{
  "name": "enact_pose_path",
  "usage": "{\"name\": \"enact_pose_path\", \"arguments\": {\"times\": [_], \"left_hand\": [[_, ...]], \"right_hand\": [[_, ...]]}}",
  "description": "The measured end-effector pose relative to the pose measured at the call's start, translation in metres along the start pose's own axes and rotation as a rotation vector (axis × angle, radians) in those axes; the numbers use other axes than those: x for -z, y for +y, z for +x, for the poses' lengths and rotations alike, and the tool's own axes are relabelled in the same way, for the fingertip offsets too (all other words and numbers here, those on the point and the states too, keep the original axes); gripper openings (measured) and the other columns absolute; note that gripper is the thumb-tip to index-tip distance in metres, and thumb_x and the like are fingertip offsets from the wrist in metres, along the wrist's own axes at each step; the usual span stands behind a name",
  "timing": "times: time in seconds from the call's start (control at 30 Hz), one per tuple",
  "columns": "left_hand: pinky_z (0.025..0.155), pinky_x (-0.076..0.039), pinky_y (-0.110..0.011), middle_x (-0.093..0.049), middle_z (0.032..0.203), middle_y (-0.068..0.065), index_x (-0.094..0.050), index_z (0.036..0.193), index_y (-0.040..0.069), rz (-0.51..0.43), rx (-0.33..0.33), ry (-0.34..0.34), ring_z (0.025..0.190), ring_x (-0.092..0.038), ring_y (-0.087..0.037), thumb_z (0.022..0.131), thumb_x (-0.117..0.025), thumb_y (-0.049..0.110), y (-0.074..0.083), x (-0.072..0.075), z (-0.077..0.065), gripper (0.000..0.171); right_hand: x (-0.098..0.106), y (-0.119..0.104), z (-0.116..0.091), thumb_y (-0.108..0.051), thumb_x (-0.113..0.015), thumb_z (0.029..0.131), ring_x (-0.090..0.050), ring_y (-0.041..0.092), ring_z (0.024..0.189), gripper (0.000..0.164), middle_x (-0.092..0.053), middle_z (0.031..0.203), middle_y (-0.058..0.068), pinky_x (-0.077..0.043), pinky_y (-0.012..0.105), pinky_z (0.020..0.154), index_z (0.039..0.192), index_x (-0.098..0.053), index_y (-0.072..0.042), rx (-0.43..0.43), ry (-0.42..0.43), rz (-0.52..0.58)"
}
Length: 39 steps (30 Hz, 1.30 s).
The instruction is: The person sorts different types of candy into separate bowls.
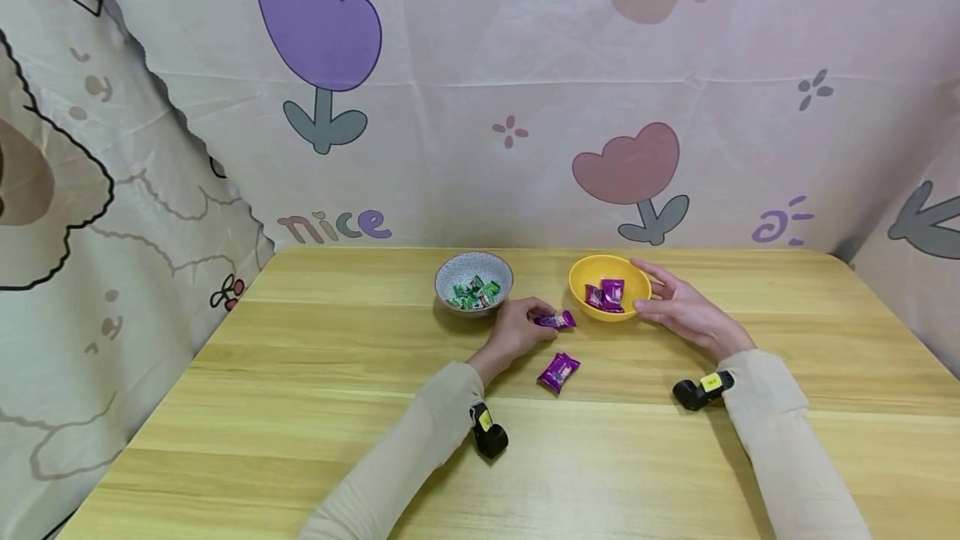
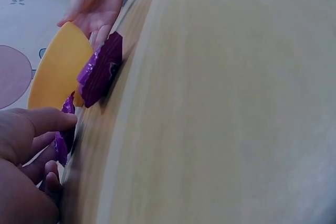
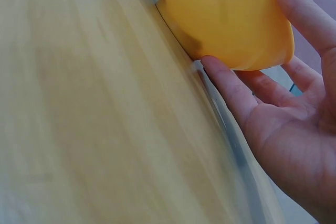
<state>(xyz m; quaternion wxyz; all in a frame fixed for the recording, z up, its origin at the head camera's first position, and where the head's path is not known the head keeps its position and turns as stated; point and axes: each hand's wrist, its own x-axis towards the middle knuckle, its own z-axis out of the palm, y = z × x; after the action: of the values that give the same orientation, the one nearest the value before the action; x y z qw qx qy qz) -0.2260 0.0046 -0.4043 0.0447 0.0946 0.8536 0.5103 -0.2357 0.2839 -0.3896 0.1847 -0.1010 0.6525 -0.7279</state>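
Note:
My left hand [image 1: 519, 327] pinches a purple wrapped candy [image 1: 557, 321] between thumb and fingers, low over the table between two bowls. In the left wrist view that candy [image 2: 65, 135] is partly covered by the fingers. Spread and fairly straight, the fingers of my right hand [image 1: 686, 311] touch the right side of a yellow bowl [image 1: 609, 267]. Purple wrapped candies [image 1: 612, 295] lie inside it. Another purple candy [image 1: 558, 372] rests on the table in front of my left hand. The right wrist view shows fingertips against the yellow bowl's outer wall [image 3: 226, 19].
A grey speckled bowl [image 1: 474, 261] with several green wrapped candies [image 1: 476, 293] stands just behind my left hand. The wooden table [image 1: 315, 407] ends at a printed cloth backdrop [image 1: 450, 165]. A black wrist camera [image 1: 489, 433] sits on each sleeve.

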Motion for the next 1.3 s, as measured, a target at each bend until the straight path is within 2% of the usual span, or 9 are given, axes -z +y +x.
{"name": "enact_pose_path", "arguments": {"times": [0.1,0.23,0.43,0.5,0.7,0.93,1.1,1.3], "left_hand": [[0.084,-0.047,-0.031,-0.068,0.099,-0.004,-0.073,0.1,0.005,0.002,-0.001,-0.001,0.093,-0.058,-0.018,0.075,-0.079,0.0,0.0,0.0,-0.001,0.026],[0.083,-0.048,-0.029,-0.068,0.099,-0.004,-0.073,0.102,0.006,-0.036,0.032,-0.014,0.093,-0.058,-0.018,0.076,-0.079,0.002,0.001,0.001,-0.002,0.028],[0.061,-0.052,-0.025,-0.062,0.095,-0.004,-0.071,0.106,0.008,-0.146,0.137,-0.031,0.078,-0.056,-0.016,0.076,-0.079,0.004,0.006,0.005,-0.006,0.031],[0.059,-0.052,-0.024,-0.06,0.096,-0.004,-0.07,0.106,0.009,-0.169,0.155,-0.023,0.078,-0.055,-0.015,0.077,-0.079,0.005,0.009,0.008,-0.008,0.031],[0.071,-0.047,-0.025,-0.061,0.097,-0.001,-0.071,0.105,0.011,-0.196,0.114,-0.009,0.086,-0.052,-0.016,0.079,-0.077,0.005,0.015,0.014,-0.01,0.028],[0.072,-0.047,-0.023,-0.063,0.098,0.002,-0.072,0.103,0.012,-0.179,0.057,-0.027,0.088,-0.052,-0.015,0.079,-0.078,0.008,0.026,0.013,-0.011,0.026],[0.073,-0.051,-0.024,-0.063,0.099,0.002,-0.071,0.103,0.013,-0.194,0.059,-0.02,0.089,-0.055,-0.015,0.079,-0.078,0.01,0.034,0.01,-0.009,0.026],[0.082,-0.049,-0.028,-0.064,0.101,0.006,-0.071,0.103,0.016,-0.113,0.037,0.013,0.094,-0.056,-0.014,0.08,-0.079,0.015,0.051,0.0,0.003,0.024]], "right_hand": [[0.0,0.0,0.001,0.009,-0.059,0.089,-0.054,0.012,0.111,0.088,-0.006,0.152,0.033,-0.048,0.029,0.095,0.156,-0.005,-0.01,0.004,-0.006,-0.003],[0.0,0.0,0.001,0.008,-0.059,0.09,-0.055,0.012,0.11,0.087,-0.006,0.152,0.033,-0.048,0.028,0.095,0.156,-0.004,-0.01,0.004,-0.008,-0.006],[-0.001,0.001,0.0,0.008,-0.059,0.09,-0.056,0.011,0.109,0.088,-0.007,0.151,0.034,-0.048,0.028,0.095,0.156,-0.004,-0.01,0.002,-0.013,-0.002],[-0.001,0.001,0.0,0.008,-0.058,0.09,-0.056,0.011,0.109,0.088,-0.006,0.152,0.034,-0.047,0.028,0.095,0.156,-0.004,-0.01,0.004,-0.015,0.0],[0.0,0.002,0.001,0.01,-0.057,0.09,-0.055,0.009,0.109,0.087,-0.002,0.153,0.033,-0.047,0.028,0.095,0.156,-0.003,-0.01,0.006,-0.017,0.004],[0.002,0.001,0.001,0.009,-0.059,0.09,-0.057,0.011,0.108,0.088,-0.004,0.151,0.034,-0.048,0.026,0.094,0.156,-0.003,-0.011,0.007,-0.008,0.024],[0.002,0.002,0.001,0.009,-0.058,0.09,-0.058,0.011,0.108,0.089,-0.003,0.151,0.035,-0.048,0.027,0.094,0.156,-0.002,-0.01,0.009,-0.018,0.036],[0.003,0.003,0.001,0.009,-0.058,0.09,-0.057,0.012,0.109,0.088,0.001,0.152,0.034,-0.048,0.027,0.094,0.156,-0.002,-0.011,0.014,-0.033,0.034]]}}
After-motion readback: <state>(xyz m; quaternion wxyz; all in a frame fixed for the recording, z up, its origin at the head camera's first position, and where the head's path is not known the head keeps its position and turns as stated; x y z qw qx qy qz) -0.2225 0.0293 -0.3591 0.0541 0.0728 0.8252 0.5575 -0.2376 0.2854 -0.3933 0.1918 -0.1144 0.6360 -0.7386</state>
